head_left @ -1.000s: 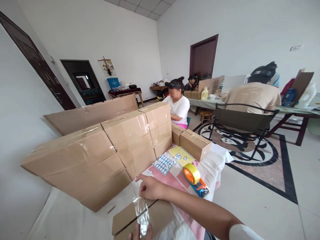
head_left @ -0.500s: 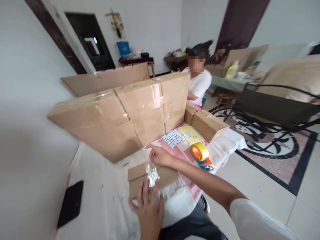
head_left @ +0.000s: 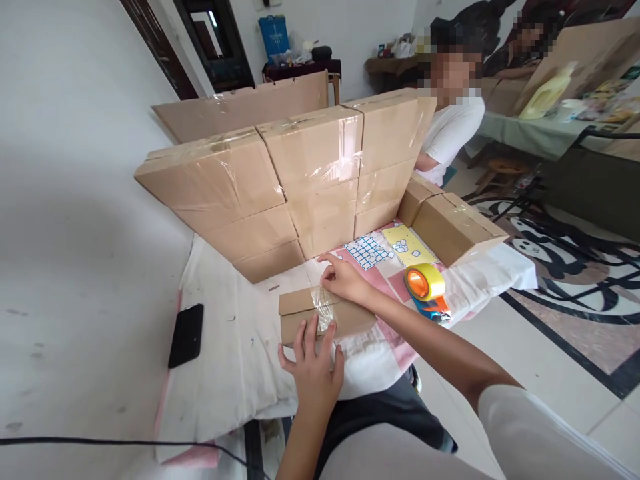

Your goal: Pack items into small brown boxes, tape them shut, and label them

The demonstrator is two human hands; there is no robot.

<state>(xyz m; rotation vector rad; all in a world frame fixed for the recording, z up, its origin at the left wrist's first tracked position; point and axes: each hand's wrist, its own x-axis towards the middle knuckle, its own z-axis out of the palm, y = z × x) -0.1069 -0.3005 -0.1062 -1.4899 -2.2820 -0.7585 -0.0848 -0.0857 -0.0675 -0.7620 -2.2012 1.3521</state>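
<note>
A small flat cardboard box [head_left: 355,317] lies on the cloth in front of me. A crinkled, shiny strip of clear tape [head_left: 324,309] runs across its top flap seam. My left hand [head_left: 316,365] is open, fingers spread, with the fingertips on the box's near edge and at the tape's near end. Over the far side of the box, my right hand [head_left: 346,279] has its fingers bent together at the tape's far end, the index finger sticking out. To the right of it sits a tape dispenser [head_left: 433,307] carrying a yellow roll of tape [head_left: 433,280].
Stacked cardboard boxes [head_left: 320,200] form a wall behind the work spot. Another long box [head_left: 457,223] stands at the right. A black phone [head_left: 187,335] lies left on the white cloth [head_left: 225,380]. Beyond the boxes sits a person [head_left: 457,130] in a white shirt.
The view has shifted, so the table appears higher and the boxes nearer. Both hands stay at the small box, and the tape looks flatter against it.
</note>
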